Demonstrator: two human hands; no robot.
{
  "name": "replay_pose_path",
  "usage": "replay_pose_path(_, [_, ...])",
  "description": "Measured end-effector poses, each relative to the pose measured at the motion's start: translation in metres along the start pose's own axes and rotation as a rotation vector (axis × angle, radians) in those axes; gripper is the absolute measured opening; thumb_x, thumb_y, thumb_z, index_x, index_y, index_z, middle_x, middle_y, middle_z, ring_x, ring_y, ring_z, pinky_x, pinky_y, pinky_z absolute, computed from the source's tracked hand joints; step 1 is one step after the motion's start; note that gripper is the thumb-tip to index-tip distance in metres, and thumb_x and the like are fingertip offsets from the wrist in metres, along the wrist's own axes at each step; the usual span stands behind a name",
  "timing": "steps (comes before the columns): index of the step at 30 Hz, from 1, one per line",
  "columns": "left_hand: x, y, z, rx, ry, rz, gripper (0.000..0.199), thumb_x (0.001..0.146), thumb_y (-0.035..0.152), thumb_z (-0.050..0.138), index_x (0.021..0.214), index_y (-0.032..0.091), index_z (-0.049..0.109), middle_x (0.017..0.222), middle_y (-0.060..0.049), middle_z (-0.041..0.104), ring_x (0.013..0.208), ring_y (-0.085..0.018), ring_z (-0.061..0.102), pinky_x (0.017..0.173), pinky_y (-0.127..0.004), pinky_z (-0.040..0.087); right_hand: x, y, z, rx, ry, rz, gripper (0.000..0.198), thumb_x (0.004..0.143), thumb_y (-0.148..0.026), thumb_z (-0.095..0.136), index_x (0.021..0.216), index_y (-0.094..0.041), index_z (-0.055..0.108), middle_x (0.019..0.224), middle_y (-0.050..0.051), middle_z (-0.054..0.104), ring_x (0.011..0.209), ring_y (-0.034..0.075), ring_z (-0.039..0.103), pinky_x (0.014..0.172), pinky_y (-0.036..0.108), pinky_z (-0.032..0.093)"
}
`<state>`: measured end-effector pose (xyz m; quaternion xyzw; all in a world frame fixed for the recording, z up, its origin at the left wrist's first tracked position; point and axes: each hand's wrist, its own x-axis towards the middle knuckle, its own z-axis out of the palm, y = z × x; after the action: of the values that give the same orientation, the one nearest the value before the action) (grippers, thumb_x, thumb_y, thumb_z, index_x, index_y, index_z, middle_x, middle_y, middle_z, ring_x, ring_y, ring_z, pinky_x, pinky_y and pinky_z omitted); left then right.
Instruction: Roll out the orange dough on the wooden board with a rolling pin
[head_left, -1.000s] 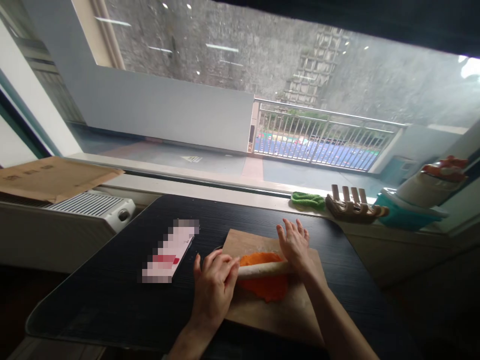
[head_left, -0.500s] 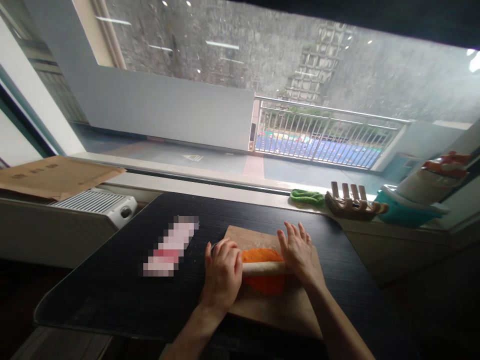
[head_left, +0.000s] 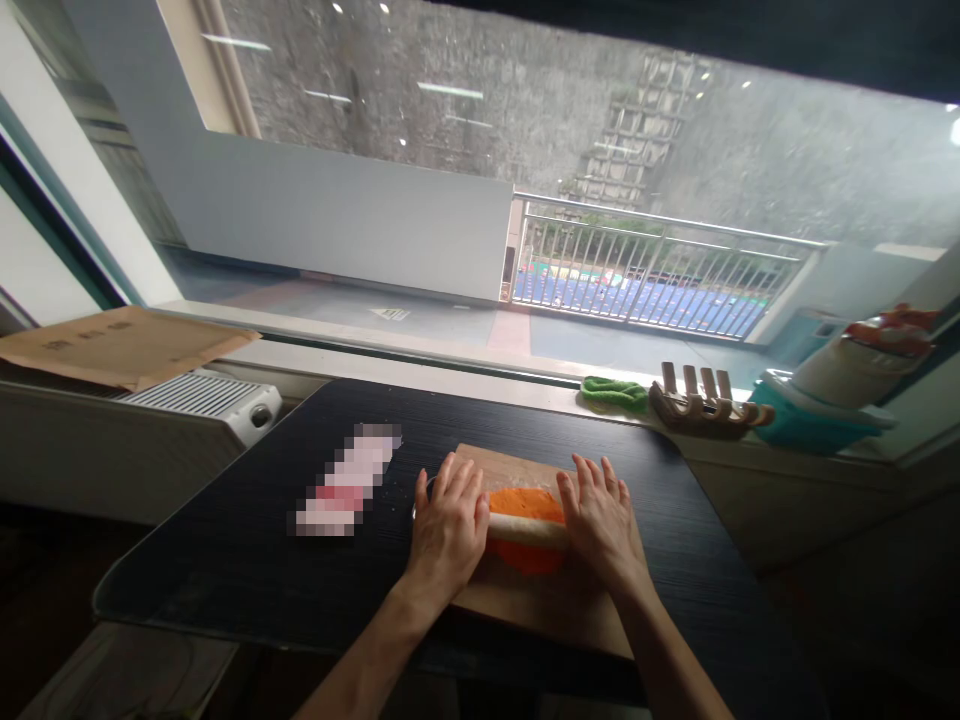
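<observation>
A pale wooden rolling pin (head_left: 527, 529) lies crosswise over a flat sheet of orange dough (head_left: 526, 502). Dough shows on both the far and near sides of the pin. Under it is a wooden cutting board (head_left: 551, 615). My left hand (head_left: 448, 520) rests on the pin's left end, palm down, fingers stretched forward. On the right end lies my right hand (head_left: 598, 512), also palm down with its fingers extended and slightly apart. Both hands hide the ends of the pin. Part of a thin round rim (head_left: 414, 505) shows beside my left hand; the rest is covered.
The board sits on a black table (head_left: 247, 560). A blurred-out pink and white item (head_left: 346, 480) lies to the left. Along the windowsill are a green cloth (head_left: 615, 394), a brown rack (head_left: 701, 405) and a teal container (head_left: 802, 410). A brown envelope (head_left: 127, 345) rests on the radiator (head_left: 247, 405).
The fingers of my left hand have straightened from a more curled pose. The pin sits slightly higher in view, along with the board, as the view has shifted a little.
</observation>
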<state>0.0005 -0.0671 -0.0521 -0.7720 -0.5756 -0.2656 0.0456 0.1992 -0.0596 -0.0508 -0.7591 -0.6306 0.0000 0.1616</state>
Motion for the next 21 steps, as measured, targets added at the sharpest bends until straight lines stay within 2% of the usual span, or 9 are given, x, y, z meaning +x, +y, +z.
replay_pose_path(3, [-0.006, -0.002, -0.001, -0.003, 0.007, 0.028, 0.036, 0.09, 0.024, 0.038, 0.12, 0.017, 0.058, 0.13, -0.008, 0.055, 0.129, -0.03, 0.037, 0.105, -0.058, 0.025, -0.009, 0.001, -0.002, -0.013, 0.003, -0.024, 0.055, 0.093, -0.047, 0.023, 0.134, -0.016, 0.044, 0.138, 0.005, 0.045, 0.137, 0.026, 0.021, 0.109, 0.046, 0.016])
replay_pose_path(7, [-0.047, -0.007, -0.005, -0.001, 0.04, 0.106, 0.039, 0.09, 0.023, 0.042, 0.128, 0.023, 0.051, 0.13, -0.005, 0.056, 0.129, -0.028, 0.038, 0.104, -0.056, 0.028, -0.044, 0.007, -0.003, -0.07, 0.059, -0.138, 0.055, 0.093, -0.046, 0.023, 0.134, -0.016, 0.045, 0.139, 0.005, 0.044, 0.138, 0.026, 0.016, 0.111, 0.047, 0.011])
replay_pose_path(9, [-0.055, -0.006, -0.006, -0.003, 0.056, 0.114, 0.041, 0.089, 0.022, 0.043, 0.129, 0.023, 0.049, 0.131, -0.005, 0.055, 0.13, -0.028, 0.038, 0.104, -0.055, 0.026, -0.05, 0.008, -0.004, -0.074, 0.069, -0.16, 0.053, 0.093, -0.044, 0.024, 0.132, -0.016, 0.046, 0.138, 0.005, 0.046, 0.138, 0.025, 0.015, 0.111, 0.046, 0.011])
replay_pose_path(11, [-0.044, -0.004, -0.004, -0.013, 0.059, 0.088, 0.039, 0.089, 0.023, 0.042, 0.126, 0.02, 0.053, 0.131, -0.006, 0.055, 0.13, -0.029, 0.037, 0.105, -0.057, 0.024, -0.039, 0.006, -0.004, -0.048, 0.076, -0.148, 0.051, 0.093, -0.044, 0.025, 0.131, -0.017, 0.048, 0.136, 0.005, 0.048, 0.138, 0.025, 0.017, 0.111, 0.045, 0.011])
replay_pose_path(16, [0.013, 0.0, 0.008, -0.029, 0.042, -0.045, 0.034, 0.089, 0.023, 0.039, 0.113, 0.018, 0.063, 0.126, -0.01, 0.059, 0.128, -0.032, 0.039, 0.105, -0.061, 0.022, 0.01, 0.002, -0.003, 0.057, 0.148, -0.067, 0.048, 0.093, -0.039, 0.026, 0.128, -0.015, 0.049, 0.133, 0.008, 0.051, 0.136, 0.025, 0.022, 0.109, 0.046, 0.016])
replay_pose_path(18, [0.019, -0.001, 0.008, -0.031, 0.035, -0.05, 0.034, 0.09, 0.023, 0.038, 0.112, 0.017, 0.063, 0.124, -0.01, 0.06, 0.128, -0.032, 0.04, 0.104, -0.06, 0.023, 0.011, 0.006, -0.002, 0.083, 0.175, -0.075, 0.048, 0.093, -0.037, 0.024, 0.126, -0.015, 0.05, 0.132, 0.009, 0.052, 0.135, 0.024, 0.024, 0.107, 0.046, 0.019])
replay_pose_path(21, [0.005, -0.004, 0.002, -0.046, 0.005, -0.006, 0.034, 0.091, 0.025, 0.037, 0.111, 0.019, 0.063, 0.123, -0.007, 0.061, 0.128, -0.029, 0.039, 0.106, -0.057, 0.023, -0.008, 0.016, 0.002, 0.065, 0.213, -0.196, 0.046, 0.094, -0.038, 0.024, 0.125, -0.016, 0.051, 0.131, 0.007, 0.053, 0.137, 0.023, 0.02, 0.108, 0.045, 0.019])
